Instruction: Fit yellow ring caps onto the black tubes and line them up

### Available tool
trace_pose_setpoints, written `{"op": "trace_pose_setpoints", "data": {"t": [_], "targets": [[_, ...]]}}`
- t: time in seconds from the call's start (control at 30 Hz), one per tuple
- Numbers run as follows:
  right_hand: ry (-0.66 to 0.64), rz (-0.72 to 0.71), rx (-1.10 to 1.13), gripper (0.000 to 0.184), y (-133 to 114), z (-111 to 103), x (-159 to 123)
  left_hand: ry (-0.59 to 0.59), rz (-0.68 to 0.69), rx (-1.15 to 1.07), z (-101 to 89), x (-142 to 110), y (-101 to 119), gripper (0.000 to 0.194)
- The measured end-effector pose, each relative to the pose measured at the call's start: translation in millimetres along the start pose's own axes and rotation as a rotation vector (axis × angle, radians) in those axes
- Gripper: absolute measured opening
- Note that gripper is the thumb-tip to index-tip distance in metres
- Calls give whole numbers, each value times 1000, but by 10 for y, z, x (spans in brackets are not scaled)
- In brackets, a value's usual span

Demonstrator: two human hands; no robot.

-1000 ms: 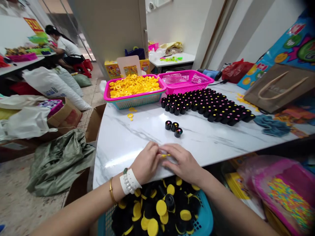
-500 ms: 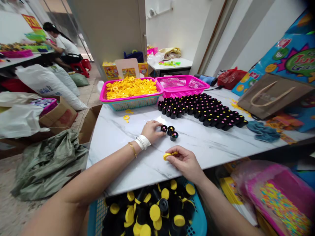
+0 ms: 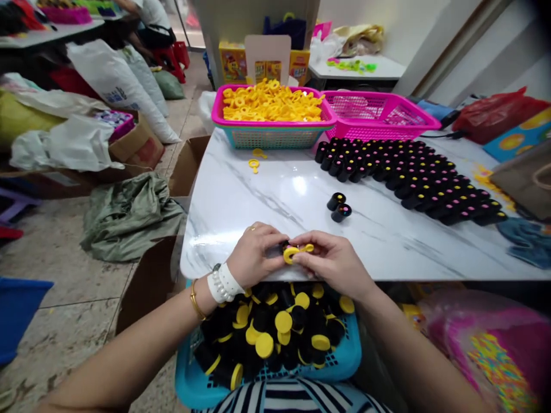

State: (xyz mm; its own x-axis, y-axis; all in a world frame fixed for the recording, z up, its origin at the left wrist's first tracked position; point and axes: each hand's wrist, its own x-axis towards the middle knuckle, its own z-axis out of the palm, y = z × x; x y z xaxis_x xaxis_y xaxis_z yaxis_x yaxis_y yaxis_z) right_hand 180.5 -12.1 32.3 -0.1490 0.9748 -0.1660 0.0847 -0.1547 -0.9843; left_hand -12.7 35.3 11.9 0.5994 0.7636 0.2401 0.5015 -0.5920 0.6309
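My left hand [image 3: 253,255] is closed around a small black cylinder [image 3: 284,245], mostly hidden by the fingers, above the table's near edge. Pinched in my right hand [image 3: 338,261] is a yellow ring-shaped piece [image 3: 291,254] with a short stem, right against the cylinder's open end. I cannot tell whether the two are joined. Two more black cylinders [image 3: 341,213] stand just beyond my hands. Below them, a blue basket [image 3: 186,376] holds several black cylinders with yellow caps [image 3: 264,345].
Several rows of black cylinders [image 3: 413,178] stand at the right. Behind are a pink basket [image 3: 224,119] heaped with yellow ring pieces [image 3: 273,103] and another pink basket [image 3: 387,123]. Two loose yellow rings [image 3: 253,164] lie on the marbled table [image 3: 241,201]. A person [image 3: 152,20] sits far left.
My left hand took one of the three separate black cylinders and brought it back to the near edge. My right hand keeps the yellow piece, now beside it. The view has tilted down.
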Motion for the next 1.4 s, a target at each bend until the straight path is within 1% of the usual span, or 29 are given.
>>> {"op": "trace_pose_setpoints", "data": {"t": [0.13, 0.23, 0.3, 0.37, 0.57, 0.7, 0.8, 0.87, 1.0, 1.07, 1.13, 1.2, 1.27, 1.3, 1.33, 1.4], "targets": [[58, -18, -112, 24, -94, 31, 173, 2, -1, 22, 31, 8, -4, 24], [40, 48, -111, 29, -93, 9, 243, 8, 13, 50, 49, -17, 4, 23], [31, 82, -96, 31, -82, 8, 248, 10, 17, 70, 62, -27, 7, 22], [49, 79, -109, 31, -85, 22, 226, 2, 15, 83, 72, -27, 8, 20], [137, -5, -273, 20, -157, 59, 160, -25, 29, 116, 78, -3, -5, 15], [105, 6, -285, 20, -126, 40, 201, -9, 31, 121, 90, -9, -12, 17], [94, 3, -270, 20, -80, 41, 209, -3, 19, 104, 75, -31, 32, 17], [99, 2, -253, 22, -64, 59, 196, -13, -24, 62, 35, -40, 93, 19], [85, 15, -249, 23, -57, 98, 183, -73, -155, -70, -73, 3, 197, 33], [100, -9, -252, 24, -39, 100, 196, -76, -164, -105, -94, 42, 209, 39], [124, -56, -249, 25, -4, 92, 208, -70, -151, -104, -71, 46, 220, 40], [124, -91, -235, 25, 37, 90, 213, -23, -167, -67, -9, -9, 244, 38], [125, -104, -210, 24, 71, 107, 220, 92, -187, -9, 78, -100, 264, 34], [133, -109, -192, 24, 83, 120, 223, 157, -172, 17, 124, -145, 266, 34], [144, -114, -170, 24, 92, 135, 221, 197, -150, 45, 167, -184, 265, 35], [160, -118, -118, 24, 102, 154, 191, 245, -113, 103, 232, -238, 261, 36]]}}
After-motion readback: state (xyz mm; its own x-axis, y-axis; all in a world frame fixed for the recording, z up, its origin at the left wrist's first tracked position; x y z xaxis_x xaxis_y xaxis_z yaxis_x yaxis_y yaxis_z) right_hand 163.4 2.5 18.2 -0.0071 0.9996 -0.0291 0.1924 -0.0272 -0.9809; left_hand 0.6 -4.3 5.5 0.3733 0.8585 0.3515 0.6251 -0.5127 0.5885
